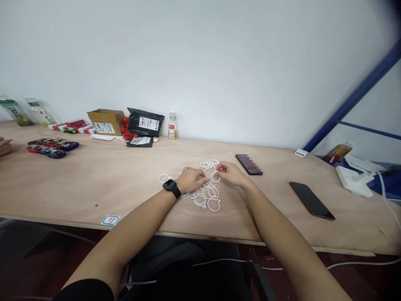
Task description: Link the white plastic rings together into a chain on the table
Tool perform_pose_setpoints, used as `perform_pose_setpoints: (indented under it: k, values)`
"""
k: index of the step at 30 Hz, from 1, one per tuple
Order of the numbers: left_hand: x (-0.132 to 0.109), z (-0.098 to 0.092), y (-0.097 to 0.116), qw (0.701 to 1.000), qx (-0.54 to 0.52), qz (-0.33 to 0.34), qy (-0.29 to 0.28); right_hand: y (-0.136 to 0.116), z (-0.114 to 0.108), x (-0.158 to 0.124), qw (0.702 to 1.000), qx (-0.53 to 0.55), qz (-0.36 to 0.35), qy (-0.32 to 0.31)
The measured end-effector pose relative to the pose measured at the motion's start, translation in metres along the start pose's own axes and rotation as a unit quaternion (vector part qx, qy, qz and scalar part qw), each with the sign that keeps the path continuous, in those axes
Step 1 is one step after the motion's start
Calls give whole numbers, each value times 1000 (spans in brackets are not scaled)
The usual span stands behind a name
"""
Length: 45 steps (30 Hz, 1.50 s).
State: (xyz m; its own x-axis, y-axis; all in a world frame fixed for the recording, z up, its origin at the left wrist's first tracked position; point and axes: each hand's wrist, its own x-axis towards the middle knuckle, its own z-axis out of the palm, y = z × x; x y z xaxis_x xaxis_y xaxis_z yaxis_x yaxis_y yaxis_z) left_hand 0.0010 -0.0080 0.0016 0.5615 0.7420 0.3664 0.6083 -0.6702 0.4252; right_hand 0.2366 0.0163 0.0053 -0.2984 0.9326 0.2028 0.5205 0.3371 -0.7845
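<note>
On the worktop [125, 175], right hand [230, 173] pinches a white ring [215, 182], far-right edge of the pile [204, 206] — picking-out step, I'd guess. Left hand [190, 180] over it, can't tell if grasping — next needs a light touch.

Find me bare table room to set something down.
Bare wood lies between the red and blue cases and the watch, and between the right forearm and brown-edged phone. White rings crowd the left hand and right hand; the cardboard box and black package crowd the back edge.
</note>
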Motion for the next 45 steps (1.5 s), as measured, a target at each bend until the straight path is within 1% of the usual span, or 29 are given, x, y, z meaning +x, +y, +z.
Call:
perform_pose_setpoints:
  k: [2,4,6,8,12,15,19,23,27,31,36,38,41,43,45]
  values:
    - [1,1,-2,999,-11,-3,43,-5,8,0,998,9,-32,50]
    - [1,1,-3,997,-17,1,77,-10,17,0,995,17,-51,86]
    - [2,0,-3,995,-16,6,98,-15,26,-2,992,36,-63,105]
    - [2,-1,-3,994,-14,13,106,-18,33,-3,990,50,-71,113]
    - [3,-3,-3,993,-19,11,113,-21,38,-5,987,84,-77,109]
    - [4,-3,-4,993,-21,2,113,-22,37,-4,986,124,-77,83]
    - [3,-3,-4,994,-19,12,103,-22,36,-3,985,150,-70,57]
    - [3,-2,-4,994,-15,-3,109,-24,37,-4,989,125,-73,44]
    - [3,-1,-3,992,-12,-15,126,-25,38,-6,990,79,-83,79]
    - [2,0,-2,994,-19,-14,108,-25,37,-7,989,37,-90,109]
    - [1,0,0,994,-13,-34,105,-21,36,-4,990,15,-85,111]
    - [1,-1,-1,993,-3,-49,109,-16,36,-2,988,4,-88,130]
    - [1,-1,-4,991,13,-71,111,-3,30,3,979,-32,-89,181]
    - [1,0,-7,993,19,-70,88,7,24,7,975,-66,-68,203]
    - [0,3,-8,997,28,-53,42,16,17,10,970,-106,-47,214]
